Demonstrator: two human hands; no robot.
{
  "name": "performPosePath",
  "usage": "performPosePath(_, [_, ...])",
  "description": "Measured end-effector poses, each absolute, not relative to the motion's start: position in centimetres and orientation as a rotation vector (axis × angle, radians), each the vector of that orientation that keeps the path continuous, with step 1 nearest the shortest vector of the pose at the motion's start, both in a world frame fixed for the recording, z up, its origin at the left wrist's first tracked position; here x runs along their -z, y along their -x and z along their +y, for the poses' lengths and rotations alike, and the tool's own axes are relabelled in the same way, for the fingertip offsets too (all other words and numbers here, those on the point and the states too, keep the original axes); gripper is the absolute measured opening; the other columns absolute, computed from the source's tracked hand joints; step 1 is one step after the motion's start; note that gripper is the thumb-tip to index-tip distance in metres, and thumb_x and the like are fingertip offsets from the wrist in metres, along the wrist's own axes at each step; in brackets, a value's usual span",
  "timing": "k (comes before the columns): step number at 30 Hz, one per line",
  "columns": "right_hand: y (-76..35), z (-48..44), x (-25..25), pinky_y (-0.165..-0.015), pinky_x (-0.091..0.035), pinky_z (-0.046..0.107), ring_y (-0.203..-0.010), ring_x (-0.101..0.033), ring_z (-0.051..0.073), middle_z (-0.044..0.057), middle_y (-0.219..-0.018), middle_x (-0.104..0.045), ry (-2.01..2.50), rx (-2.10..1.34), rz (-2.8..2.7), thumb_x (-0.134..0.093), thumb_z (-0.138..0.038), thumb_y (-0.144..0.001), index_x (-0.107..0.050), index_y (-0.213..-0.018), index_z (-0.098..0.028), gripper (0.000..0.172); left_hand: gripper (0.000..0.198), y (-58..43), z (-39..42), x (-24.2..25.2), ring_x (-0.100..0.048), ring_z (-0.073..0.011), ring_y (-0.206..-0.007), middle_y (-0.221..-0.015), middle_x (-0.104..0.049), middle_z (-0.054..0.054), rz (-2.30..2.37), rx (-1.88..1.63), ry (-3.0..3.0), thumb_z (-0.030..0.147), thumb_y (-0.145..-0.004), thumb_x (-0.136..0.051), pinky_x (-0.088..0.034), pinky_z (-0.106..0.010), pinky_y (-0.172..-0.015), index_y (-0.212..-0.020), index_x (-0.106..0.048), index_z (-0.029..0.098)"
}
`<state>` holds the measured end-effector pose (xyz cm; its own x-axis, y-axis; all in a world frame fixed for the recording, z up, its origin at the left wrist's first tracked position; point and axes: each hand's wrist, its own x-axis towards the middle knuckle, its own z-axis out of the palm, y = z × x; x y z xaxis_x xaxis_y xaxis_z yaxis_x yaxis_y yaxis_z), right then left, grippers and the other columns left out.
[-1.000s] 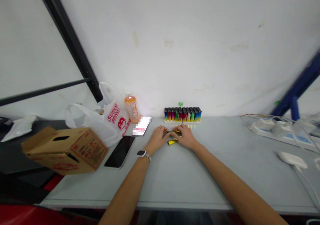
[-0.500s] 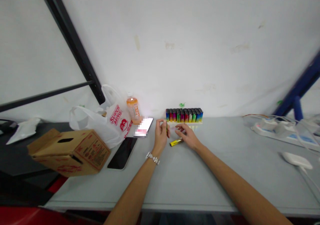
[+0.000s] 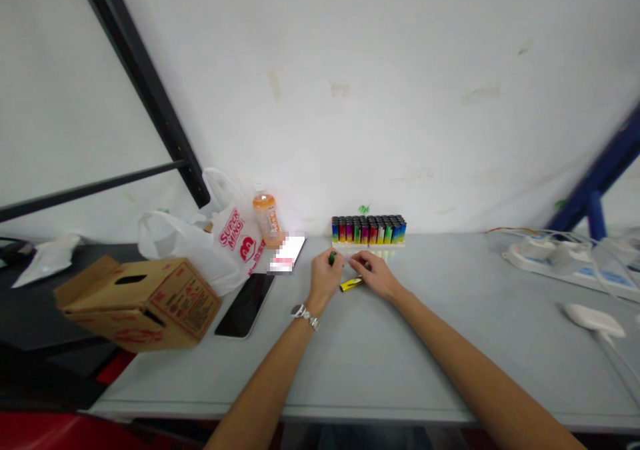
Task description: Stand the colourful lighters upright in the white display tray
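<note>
Rows of colourful lighters [image 3: 369, 231] with black tops stand upright in a pale tray [image 3: 395, 245] near the wall. In front of them my left hand [image 3: 327, 274] is wrapped round a small green object [image 3: 332, 258], mostly hidden by the fingers. A yellow lighter [image 3: 351, 284] lies on the table between my hands. My right hand [image 3: 376, 273] is at that lighter's right end, fingers curled together near a small dark item; what the fingertips grip is too small to make out.
On the left of the grey table [image 3: 380, 370] are a cardboard box [image 3: 145, 303], a white plastic bag [image 3: 225, 247], an orange bottle [image 3: 267, 217], a black phone [image 3: 245, 307] and a bright-screened device [image 3: 295, 247]. A power strip [image 3: 575, 267] and white charger [image 3: 595, 320] are at right.
My left hand has turned and closed, with the green object's end now showing at the top of the fist. My right hand's fingers have curled in more. The yellow lighter has barely shifted.
</note>
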<state>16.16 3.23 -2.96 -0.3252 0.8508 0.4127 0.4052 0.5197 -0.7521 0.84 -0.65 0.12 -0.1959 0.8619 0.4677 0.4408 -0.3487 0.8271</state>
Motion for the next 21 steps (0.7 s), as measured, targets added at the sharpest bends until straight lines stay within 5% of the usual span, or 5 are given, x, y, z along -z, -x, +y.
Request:
performPosePath(7, [-16.16,3.15,2.78,-0.072,-0.043,0.030,-0.076,-0.056,0.017,0.003,-0.081,-0.064,1.043,-0.680,-1.950,-0.051,-0.041,-0.090,-0.067,-0.086,-0.018,0.028,0.021,-0.99,-0.66,0.24,-0.048,-0.0127,-0.058,-0.057,-0.049,0.003,1.496,-1.572,-1.688,0.026,-0.083,-0.045,-0.036,-0.024,-0.059,-0.067,-0.057,0.018])
performPosePath(10, [-16.20,3.12,2.75,-0.073,-0.043,0.030,-0.076,-0.056,0.017,0.003,-0.081,-0.064,1.035,-0.686,-1.950,-0.051,-0.041,-0.091,-0.066,-0.085,-0.018,0.028,0.028,-0.90,-0.68,0.35,-0.046,-0.0125,-0.054,-0.058,-0.049,0.006,1.498,-1.575,-1.650,0.025,-0.084,-0.047,-0.036,-0.023,-0.056,-0.107,-0.062,0.018])
performPosePath(13, [-16.24,3.16,2.83,-0.073,-0.043,0.030,-0.076,-0.056,0.017,0.003,-0.081,-0.065,1.022,-0.689,-1.952,-0.051,-0.043,-0.091,-0.066,-0.085,-0.018,0.030,0.051,-0.92,-0.71,0.40,-0.048,-0.0124,-0.055,-0.064,-0.053,0.006,1.486,-1.585,-1.624,0.025,-0.086,-0.049,-0.039,-0.023,-0.057,-0.136,-0.044,0.019])
performPosePath(21, [-16.25,3.29,3.00,-0.068,-0.041,0.028,-0.070,-0.054,0.016,0.002,-0.076,-0.062,1.020,-0.712,-1.964,-0.050,-0.046,-0.092,-0.065,-0.084,-0.018,0.033,0.050,-1.01,-0.76,0.50,-0.057,-0.0139,-0.065,-0.073,-0.060,0.002,1.468,-1.598,-1.622,0.033,-0.088,-0.054,-0.046,-0.026,-0.070,-0.134,-0.044,0.017])
